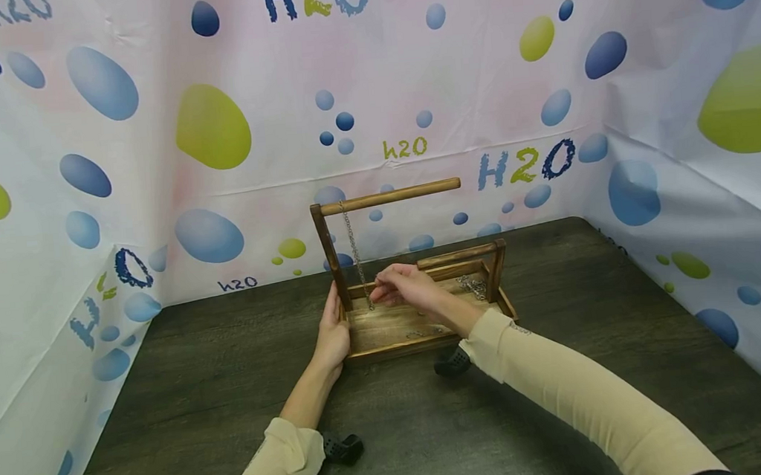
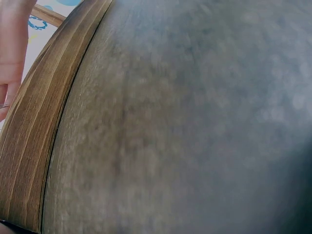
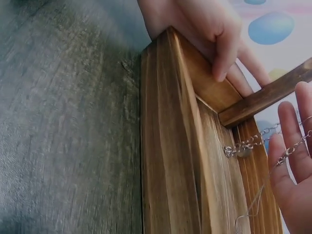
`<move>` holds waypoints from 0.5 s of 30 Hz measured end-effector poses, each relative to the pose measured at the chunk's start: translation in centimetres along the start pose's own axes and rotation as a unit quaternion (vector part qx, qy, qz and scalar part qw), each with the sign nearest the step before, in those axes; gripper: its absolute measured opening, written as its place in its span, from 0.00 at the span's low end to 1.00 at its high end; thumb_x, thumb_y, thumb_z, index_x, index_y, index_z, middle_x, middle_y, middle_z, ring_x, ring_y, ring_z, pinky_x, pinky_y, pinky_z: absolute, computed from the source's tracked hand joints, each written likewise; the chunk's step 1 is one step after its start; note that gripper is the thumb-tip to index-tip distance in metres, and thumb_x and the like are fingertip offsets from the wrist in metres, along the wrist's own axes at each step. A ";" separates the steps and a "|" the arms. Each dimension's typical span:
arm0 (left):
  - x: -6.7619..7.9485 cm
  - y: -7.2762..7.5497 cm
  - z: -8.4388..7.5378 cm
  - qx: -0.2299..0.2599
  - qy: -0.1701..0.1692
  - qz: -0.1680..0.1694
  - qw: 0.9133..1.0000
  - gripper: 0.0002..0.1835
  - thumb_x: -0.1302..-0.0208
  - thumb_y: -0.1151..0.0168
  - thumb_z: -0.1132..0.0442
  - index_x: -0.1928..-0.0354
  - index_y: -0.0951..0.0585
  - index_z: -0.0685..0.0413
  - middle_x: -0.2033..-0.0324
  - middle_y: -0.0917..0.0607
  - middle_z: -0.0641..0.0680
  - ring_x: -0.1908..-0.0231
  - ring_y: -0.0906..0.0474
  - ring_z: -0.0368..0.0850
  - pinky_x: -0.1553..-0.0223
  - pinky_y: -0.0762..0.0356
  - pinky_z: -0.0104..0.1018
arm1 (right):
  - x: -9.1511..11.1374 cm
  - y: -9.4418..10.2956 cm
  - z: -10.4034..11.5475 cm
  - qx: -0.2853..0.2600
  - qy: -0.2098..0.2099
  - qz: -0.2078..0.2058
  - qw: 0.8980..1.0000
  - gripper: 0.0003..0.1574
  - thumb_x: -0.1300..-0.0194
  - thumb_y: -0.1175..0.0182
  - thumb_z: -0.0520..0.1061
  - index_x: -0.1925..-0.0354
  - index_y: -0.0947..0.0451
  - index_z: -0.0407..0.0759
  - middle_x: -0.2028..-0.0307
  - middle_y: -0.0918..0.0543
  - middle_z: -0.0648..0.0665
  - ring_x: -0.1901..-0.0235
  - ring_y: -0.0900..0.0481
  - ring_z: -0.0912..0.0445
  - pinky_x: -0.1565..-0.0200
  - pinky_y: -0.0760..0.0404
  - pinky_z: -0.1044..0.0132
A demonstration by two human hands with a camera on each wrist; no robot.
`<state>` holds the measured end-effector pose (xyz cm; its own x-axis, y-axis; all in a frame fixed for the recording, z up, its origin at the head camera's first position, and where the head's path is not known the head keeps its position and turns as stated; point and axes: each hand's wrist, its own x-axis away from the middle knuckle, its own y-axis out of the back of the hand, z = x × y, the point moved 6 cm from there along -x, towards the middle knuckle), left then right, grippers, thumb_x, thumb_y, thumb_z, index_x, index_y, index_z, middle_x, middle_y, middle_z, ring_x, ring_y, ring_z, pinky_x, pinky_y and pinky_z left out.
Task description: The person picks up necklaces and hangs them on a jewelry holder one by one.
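A wooden jewelry stand has a shallow tray base, with a taller bar at left and a lower bar at right. My left hand grips the tray's left end; in the right wrist view its fingers lie over the end wall. A silver chain hangs from the taller bar, its lower end at the tray floor. My right hand is over the tray beside this chain. In the right wrist view it holds a thin chain necklace, which runs across the fingers and trails down to the tray.
More silver chains lie bunched in the tray's right end, and small thin pieces near its front. The stand is on a dark wood-grain table. A printed curtain surrounds the table at the back and sides.
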<state>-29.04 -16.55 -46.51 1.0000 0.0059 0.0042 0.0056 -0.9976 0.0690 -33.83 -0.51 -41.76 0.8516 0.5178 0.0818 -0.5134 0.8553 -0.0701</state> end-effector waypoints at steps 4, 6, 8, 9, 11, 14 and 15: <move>0.0 0.0 0.2 0.002 0.003 -0.003 1.000 0.47 0.34 0.67 0.81 0.19 0.61 0.37 0.20 0.59 0.52 0.22 0.65 0.49 0.26 0.61 0.51 | 0.2 -0.8 0.4 0.003 0.009 0.024 1.000 0.20 0.20 0.53 0.44 0.45 0.27 0.28 0.60 0.13 0.43 0.51 0.17 0.42 0.39 0.30 0.38; 0.0 0.0 0.2 0.005 0.000 -0.002 1.000 0.47 0.35 0.68 0.81 0.19 0.61 0.38 0.20 0.59 0.53 0.22 0.65 0.50 0.26 0.61 0.52 | 0.3 -1.3 0.7 0.009 0.014 0.038 0.999 0.17 0.20 0.53 0.44 0.48 0.25 0.31 0.59 0.13 0.42 0.49 0.18 0.41 0.39 0.29 0.39; -0.1 0.0 0.2 0.008 -0.002 -0.001 1.000 0.47 0.35 0.68 0.81 0.19 0.61 0.38 0.20 0.59 0.53 0.22 0.64 0.49 0.26 0.61 0.52 | 0.3 -1.7 1.1 0.021 0.019 0.049 0.998 0.15 0.20 0.52 0.45 0.51 0.24 0.35 0.58 0.13 0.42 0.50 0.18 0.43 0.41 0.26 0.43; -0.1 0.0 0.2 0.010 -0.002 -0.001 1.000 0.47 0.35 0.68 0.81 0.19 0.61 0.38 0.20 0.58 0.52 0.22 0.63 0.49 0.26 0.61 0.51 | 0.4 -1.8 1.3 0.024 0.021 0.054 0.998 0.15 0.20 0.53 0.45 0.51 0.24 0.36 0.58 0.13 0.42 0.50 0.18 0.43 0.42 0.25 0.43; -0.1 0.0 0.2 0.012 -0.005 0.001 1.000 0.47 0.36 0.68 0.81 0.18 0.61 0.39 0.20 0.58 0.53 0.22 0.63 0.49 0.26 0.61 0.51 | 0.4 -2.0 1.6 0.028 0.026 0.059 0.998 0.15 0.19 0.53 0.45 0.50 0.24 0.37 0.58 0.13 0.42 0.51 0.17 0.45 0.44 0.23 0.46; -0.1 0.0 0.1 0.016 -0.001 0.007 1.000 0.46 0.35 0.69 0.81 0.19 0.62 0.39 0.21 0.59 0.52 0.22 0.64 0.48 0.26 0.61 0.50 | 0.3 -2.1 2.0 0.023 0.033 0.056 0.998 0.15 0.20 0.52 0.46 0.51 0.24 0.36 0.58 0.13 0.43 0.50 0.18 0.41 0.45 0.22 0.46; 0.2 0.0 -0.3 0.018 0.002 0.010 1.000 0.46 0.35 0.69 0.81 0.19 0.62 0.41 0.21 0.59 0.53 0.22 0.64 0.49 0.26 0.62 0.50 | 0.2 -2.1 2.1 0.019 0.034 0.054 0.998 0.15 0.20 0.52 0.46 0.51 0.24 0.36 0.59 0.13 0.43 0.49 0.18 0.40 0.44 0.24 0.44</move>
<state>-28.89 -16.50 -46.26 0.9999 -0.0135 0.0082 -0.0138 -0.9994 0.0332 -32.82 -2.17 -39.51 0.7957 0.6056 0.0076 -0.6050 0.7954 -0.0373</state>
